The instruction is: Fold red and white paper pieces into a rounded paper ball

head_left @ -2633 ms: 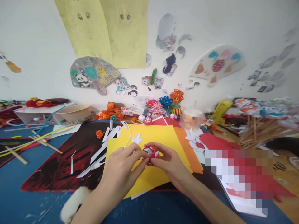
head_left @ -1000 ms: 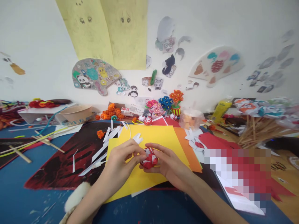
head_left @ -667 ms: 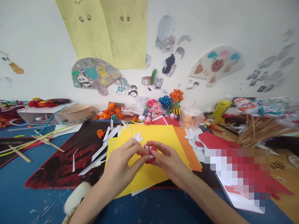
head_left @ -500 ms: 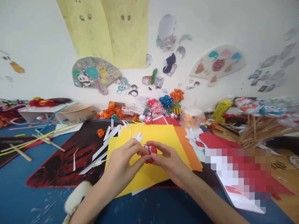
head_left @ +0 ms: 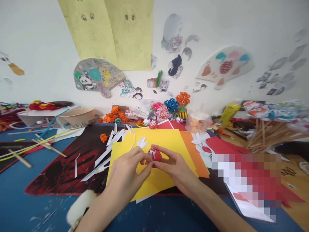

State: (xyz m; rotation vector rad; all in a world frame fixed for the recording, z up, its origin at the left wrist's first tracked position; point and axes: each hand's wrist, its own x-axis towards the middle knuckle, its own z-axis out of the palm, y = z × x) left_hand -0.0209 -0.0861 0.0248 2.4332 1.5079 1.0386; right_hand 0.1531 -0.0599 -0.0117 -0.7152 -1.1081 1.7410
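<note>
A small red-and-white folded paper ball is held up over a yellow paper sheet. My right hand grips it from the right, the index finger over its top and the thumb below. My left hand is closed in a pinch at the ball's lower left edge; what lies between those fingertips is mostly hidden. Just beyond the hands, a cut white paper piece rests on the yellow sheet. Similar red-and-white paper balls sit behind the sheet.
White paper strips and a cable lie to the left. Orange paper, red paper and a tablet-like device are on the right. Flower crafts and a lidded cup stand along the wall.
The paper ball has turned slightly in my right hand. My left fingertips have slid from its front to its lower left edge.
</note>
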